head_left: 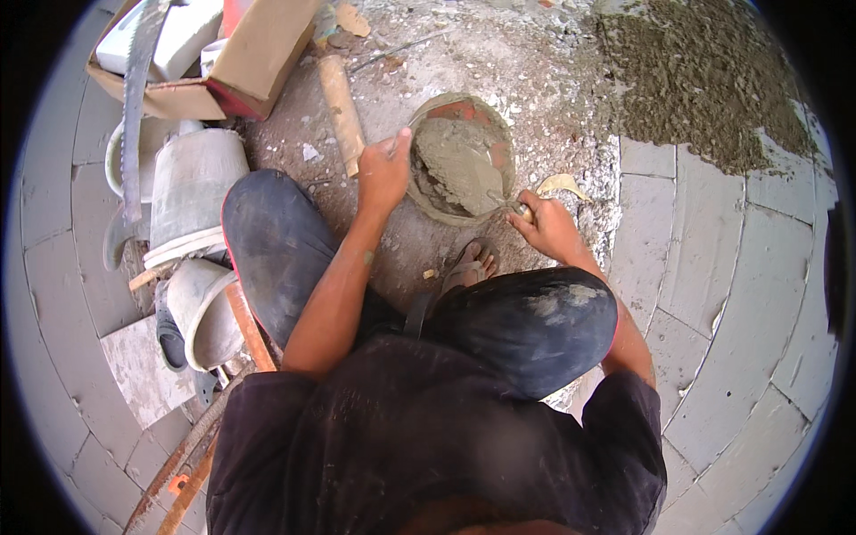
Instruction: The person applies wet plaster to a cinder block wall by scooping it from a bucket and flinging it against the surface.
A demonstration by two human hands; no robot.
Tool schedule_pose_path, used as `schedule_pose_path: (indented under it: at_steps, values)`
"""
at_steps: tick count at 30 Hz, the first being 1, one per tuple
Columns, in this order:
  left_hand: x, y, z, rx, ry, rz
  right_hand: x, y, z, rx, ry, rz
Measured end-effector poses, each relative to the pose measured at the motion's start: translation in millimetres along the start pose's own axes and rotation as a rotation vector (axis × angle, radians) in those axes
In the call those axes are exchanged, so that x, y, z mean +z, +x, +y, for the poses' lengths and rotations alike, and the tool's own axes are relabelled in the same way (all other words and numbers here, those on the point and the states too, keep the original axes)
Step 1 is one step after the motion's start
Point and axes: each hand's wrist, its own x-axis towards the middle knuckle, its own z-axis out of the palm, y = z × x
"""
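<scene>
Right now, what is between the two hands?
In the head view, the round pan full of wet grey mortar sits between them. The left hand grips its rim, and the right hand works a trowel in the mortar.

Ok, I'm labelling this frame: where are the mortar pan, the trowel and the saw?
Mortar pan [428, 109]: head view, upper rim.
Trowel [496, 197]: head view, blade in the mortar.
Saw [135, 107]: head view, middle of the blade.

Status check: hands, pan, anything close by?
Left hand grips rim of round mortar-filled pan. Right hand shut on trowel handle, blade in the mortar. Wooden stick lies beside left hand.
</scene>
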Motion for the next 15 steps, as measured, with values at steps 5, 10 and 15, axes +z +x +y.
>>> schedule_pose_path:
  at_steps: [5, 10, 15]
  values:
    - [-8.1, 4.4, 4.3, -0.097, 0.023, -0.042, 22.4, -2.8, 15.1, 0.143, -0.229, 0.192]
    - [-6.2, 8.2, 0.8, -0.106, 0.055, -0.020, -2.7, 4.9, 1.7, 0.134, -0.267, 0.332]
    - [-11.1, 11.9, -7.0, -0.049, 0.116, -0.054, -40.6, -2.9, -12.0, 0.035, -0.314, 0.451]
